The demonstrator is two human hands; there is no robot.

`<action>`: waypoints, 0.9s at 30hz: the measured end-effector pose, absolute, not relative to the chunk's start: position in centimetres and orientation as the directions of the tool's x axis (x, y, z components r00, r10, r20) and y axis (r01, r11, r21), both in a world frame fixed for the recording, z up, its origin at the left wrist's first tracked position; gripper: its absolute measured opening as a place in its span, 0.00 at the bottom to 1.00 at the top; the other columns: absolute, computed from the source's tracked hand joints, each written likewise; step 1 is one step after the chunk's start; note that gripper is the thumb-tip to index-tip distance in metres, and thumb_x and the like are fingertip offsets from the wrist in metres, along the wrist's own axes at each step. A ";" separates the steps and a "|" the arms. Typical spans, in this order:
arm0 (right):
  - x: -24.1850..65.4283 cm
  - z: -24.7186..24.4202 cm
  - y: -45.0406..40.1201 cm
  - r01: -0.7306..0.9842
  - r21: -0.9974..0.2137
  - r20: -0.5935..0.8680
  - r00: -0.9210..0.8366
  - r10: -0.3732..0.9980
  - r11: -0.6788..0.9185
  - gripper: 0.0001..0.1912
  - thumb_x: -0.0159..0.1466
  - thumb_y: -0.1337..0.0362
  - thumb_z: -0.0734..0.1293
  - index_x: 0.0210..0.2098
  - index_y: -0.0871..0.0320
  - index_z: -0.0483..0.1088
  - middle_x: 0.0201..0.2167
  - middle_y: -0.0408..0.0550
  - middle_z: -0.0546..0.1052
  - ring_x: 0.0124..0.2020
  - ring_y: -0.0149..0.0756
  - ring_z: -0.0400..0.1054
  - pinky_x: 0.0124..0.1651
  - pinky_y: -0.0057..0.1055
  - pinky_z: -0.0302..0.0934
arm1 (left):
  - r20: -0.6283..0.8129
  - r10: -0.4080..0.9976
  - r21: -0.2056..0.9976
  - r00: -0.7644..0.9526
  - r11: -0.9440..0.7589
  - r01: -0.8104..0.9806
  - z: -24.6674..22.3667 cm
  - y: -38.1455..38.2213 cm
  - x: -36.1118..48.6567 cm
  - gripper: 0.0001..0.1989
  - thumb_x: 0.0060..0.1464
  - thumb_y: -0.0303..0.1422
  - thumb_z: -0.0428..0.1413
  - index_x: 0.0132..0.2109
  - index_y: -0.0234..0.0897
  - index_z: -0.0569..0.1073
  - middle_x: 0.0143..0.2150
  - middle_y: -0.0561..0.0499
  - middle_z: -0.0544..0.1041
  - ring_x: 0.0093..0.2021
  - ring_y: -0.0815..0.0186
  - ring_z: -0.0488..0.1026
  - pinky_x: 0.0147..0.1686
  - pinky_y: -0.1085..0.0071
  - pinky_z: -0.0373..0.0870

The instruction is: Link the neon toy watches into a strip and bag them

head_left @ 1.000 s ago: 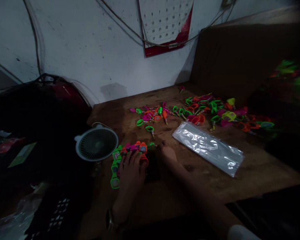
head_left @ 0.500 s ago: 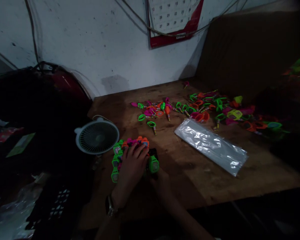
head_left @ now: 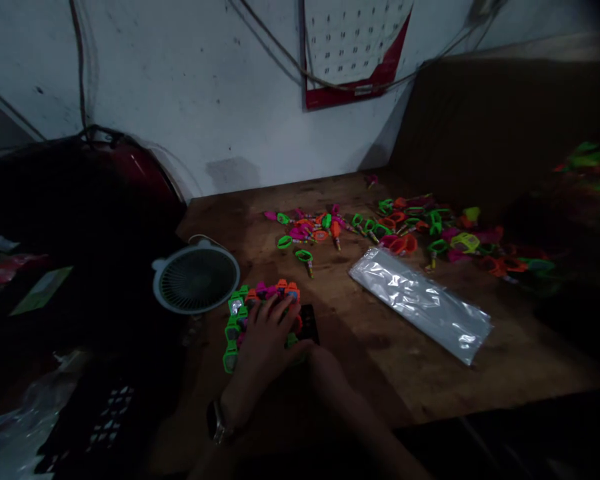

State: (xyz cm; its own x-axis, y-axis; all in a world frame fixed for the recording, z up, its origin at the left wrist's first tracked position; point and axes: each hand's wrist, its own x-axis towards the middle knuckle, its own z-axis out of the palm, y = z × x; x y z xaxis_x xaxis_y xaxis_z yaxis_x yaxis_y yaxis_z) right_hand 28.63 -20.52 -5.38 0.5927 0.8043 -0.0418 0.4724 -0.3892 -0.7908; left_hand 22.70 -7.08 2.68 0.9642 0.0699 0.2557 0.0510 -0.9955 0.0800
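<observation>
Your left hand lies loosely spread, gripping nothing visible, on the toy watches near the fan; press lightly so they sit straight, your right hand (its grip I cannot tell) close beside

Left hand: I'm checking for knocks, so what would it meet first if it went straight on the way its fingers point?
The left hand would probably meet the orange toy watches just ahead first, though depth is unclear and it might pass over them.
</observation>
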 end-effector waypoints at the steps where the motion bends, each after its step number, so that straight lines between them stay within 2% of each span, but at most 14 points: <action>1: 30.8 -4.6 -20.5 0.442 -0.843 -0.058 0.495 0.867 -0.308 0.08 0.56 0.70 0.67 0.35 0.58 0.76 0.34 0.46 0.79 0.34 0.37 0.73 0.37 0.26 0.65 | 0.255 0.069 0.085 0.964 -0.995 0.049 2.7 -7.1 22.8 0.32 0.52 0.51 0.56 0.60 0.43 0.63 0.62 0.47 0.63 0.62 0.52 0.56 0.62 0.47 0.48; 2: 33.2 -3.8 -20.3 0.403 -0.863 -0.108 0.441 0.891 -0.305 0.05 0.55 0.66 0.69 0.32 0.58 0.76 0.32 0.45 0.79 0.34 0.37 0.72 0.36 0.25 0.64 | 0.254 0.070 0.093 0.965 -0.995 0.048 2.7 -7.1 22.9 0.32 0.51 0.51 0.56 0.60 0.42 0.64 0.62 0.46 0.64 0.61 0.52 0.58 0.62 0.47 0.48; 3: 35.6 -3.0 -19.7 0.333 -0.842 -0.170 0.582 0.795 -0.424 0.05 0.56 0.64 0.69 0.31 0.59 0.75 0.30 0.45 0.78 0.33 0.36 0.72 0.37 0.26 0.64 | 0.254 0.072 0.101 0.964 -0.994 0.048 2.7 -7.1 22.9 0.34 0.50 0.52 0.57 0.59 0.42 0.64 0.61 0.45 0.65 0.60 0.53 0.59 0.62 0.47 0.48; 4: 37.9 -2.3 -18.7 0.297 -0.813 -0.168 0.703 0.691 -0.500 0.09 0.60 0.63 0.66 0.34 0.62 0.75 0.32 0.49 0.78 0.35 0.39 0.72 0.38 0.29 0.64 | 0.258 0.071 0.105 0.963 -0.993 0.045 2.8 -7.1 22.9 0.35 0.48 0.53 0.57 0.59 0.42 0.64 0.60 0.44 0.65 0.59 0.52 0.61 0.62 0.46 0.49; 6: 41.7 -1.2 -16.2 0.238 -0.776 -0.133 0.844 0.520 -0.584 0.16 0.65 0.61 0.59 0.43 0.67 0.72 0.41 0.62 0.76 0.44 0.47 0.70 0.45 0.38 0.62 | 0.282 0.054 0.093 0.958 -0.995 0.029 2.9 -7.1 22.5 0.40 0.44 0.54 0.60 0.60 0.40 0.63 0.59 0.43 0.66 0.59 0.51 0.61 0.61 0.46 0.50; 7: 43.0 -0.9 -14.9 0.203 -0.762 -0.132 0.881 0.454 -0.615 0.17 0.64 0.62 0.60 0.43 0.70 0.71 0.42 0.68 0.74 0.46 0.51 0.69 0.46 0.42 0.61 | 0.298 0.029 0.075 0.954 -0.997 0.007 2.8 -7.0 22.2 0.41 0.42 0.54 0.61 0.60 0.39 0.63 0.59 0.43 0.67 0.59 0.50 0.60 0.61 0.46 0.49; 9: 44.7 -0.9 -12.8 0.149 -0.759 -0.136 0.916 0.377 -0.634 0.15 0.61 0.66 0.63 0.43 0.72 0.70 0.43 0.73 0.72 0.48 0.54 0.68 0.48 0.44 0.59 | 0.314 -0.037 0.023 0.949 -0.999 -0.047 2.6 -6.7 21.3 0.39 0.42 0.50 0.63 0.59 0.40 0.64 0.60 0.44 0.66 0.61 0.48 0.58 0.62 0.44 0.47; 11: 45.1 -1.3 -12.0 0.130 -0.790 -0.132 0.918 0.374 -0.599 0.12 0.58 0.71 0.63 0.41 0.71 0.71 0.42 0.69 0.74 0.47 0.50 0.69 0.49 0.41 0.59 | 0.295 -0.104 -0.024 0.950 -0.995 -0.101 2.3 -6.3 20.4 0.33 0.45 0.43 0.63 0.58 0.43 0.65 0.61 0.46 0.64 0.62 0.48 0.56 0.62 0.43 0.46; 13: 44.3 -2.1 -12.8 0.132 -0.842 -0.115 0.904 0.412 -0.523 0.12 0.57 0.72 0.64 0.40 0.68 0.71 0.41 0.62 0.75 0.45 0.44 0.70 0.48 0.36 0.61 | 0.276 -0.133 -0.037 0.952 -0.991 -0.127 1.8 -6.0 19.8 0.30 0.47 0.37 0.63 0.58 0.46 0.65 0.62 0.48 0.63 0.62 0.49 0.56 0.61 0.43 0.47; 18: 38.4 -4.7 -17.6 0.066 -0.958 -0.101 0.833 0.543 -0.278 0.14 0.57 0.64 0.65 0.41 0.63 0.71 0.35 0.48 0.77 0.36 0.35 0.70 0.38 0.28 0.65 | 0.256 -0.096 0.010 0.962 -0.995 -0.102 1.3 -5.8 19.6 0.27 0.48 0.33 0.62 0.56 0.45 0.67 0.62 0.46 0.63 0.63 0.50 0.55 0.61 0.44 0.48; 22: 33.4 -5.9 -19.5 -0.158 -0.986 -0.091 0.753 0.651 0.045 0.16 0.52 0.57 0.69 0.34 0.63 0.73 0.29 0.47 0.77 0.30 0.36 0.70 0.35 0.30 0.65 | 0.230 -0.118 0.010 0.966 -0.992 -0.124 1.5 -5.9 19.8 0.28 0.48 0.30 0.61 0.57 0.46 0.67 0.63 0.46 0.62 0.63 0.50 0.55 0.60 0.45 0.51; 24: 31.8 -6.0 -19.5 -0.194 -0.979 -0.111 0.769 0.629 0.064 0.16 0.50 0.57 0.70 0.33 0.64 0.74 0.28 0.47 0.77 0.29 0.36 0.69 0.34 0.30 0.64 | 0.220 -0.115 0.008 0.969 -0.993 -0.120 1.7 -5.9 19.8 0.29 0.47 0.28 0.61 0.57 0.46 0.67 0.63 0.46 0.62 0.63 0.50 0.55 0.59 0.46 0.52; 27: 30.2 -6.0 -19.6 -0.122 -0.992 -0.091 0.819 0.567 0.018 0.14 0.52 0.58 0.69 0.31 0.63 0.75 0.27 0.46 0.77 0.29 0.35 0.68 0.32 0.27 0.62 | 0.212 -0.108 0.002 0.971 -0.994 -0.111 1.9 -6.2 19.7 0.29 0.47 0.28 0.61 0.57 0.46 0.67 0.63 0.46 0.62 0.63 0.50 0.55 0.59 0.45 0.50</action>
